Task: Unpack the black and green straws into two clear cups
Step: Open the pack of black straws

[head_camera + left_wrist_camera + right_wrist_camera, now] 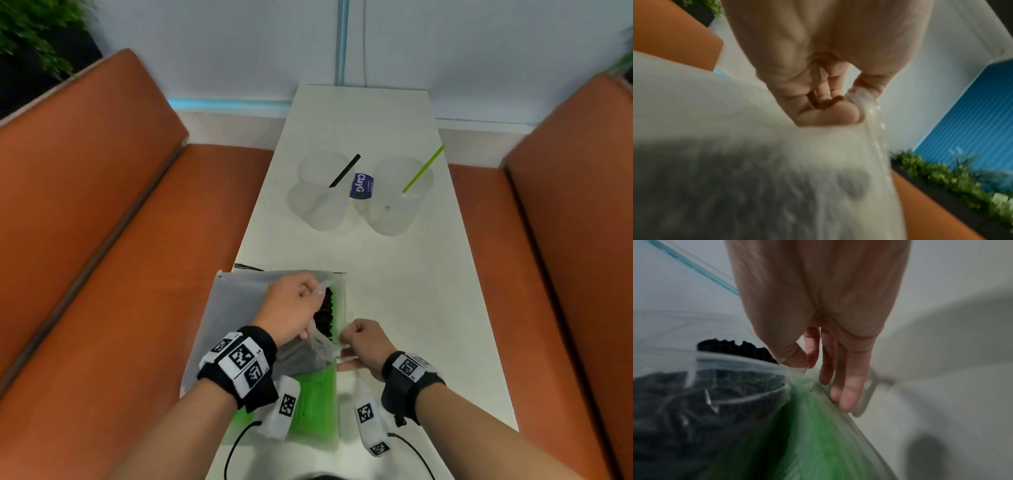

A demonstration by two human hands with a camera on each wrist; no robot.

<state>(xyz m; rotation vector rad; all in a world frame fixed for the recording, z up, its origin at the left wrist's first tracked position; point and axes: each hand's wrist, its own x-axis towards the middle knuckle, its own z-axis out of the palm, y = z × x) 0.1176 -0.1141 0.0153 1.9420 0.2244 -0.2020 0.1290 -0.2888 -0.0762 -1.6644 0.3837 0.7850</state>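
the black and green plastic straws lie packed in a frosted clear plastic bag at the near left part of the long white table, the black bundle on the left and the green bundle on the right. the left hand is over the bag with the fingers curled, and it pinches the upper edge of the bag mouth. the right hand is just beside it on the right, and its thumb and first finger pinch the other edge of the bag, while the other fingers lie straight along the film.

farther on the table stand two clear plastic cups, close together. the left cup holds one black straw, tilted. the right cup holds one green straw, also tilted. between the cups there is a small blue label.
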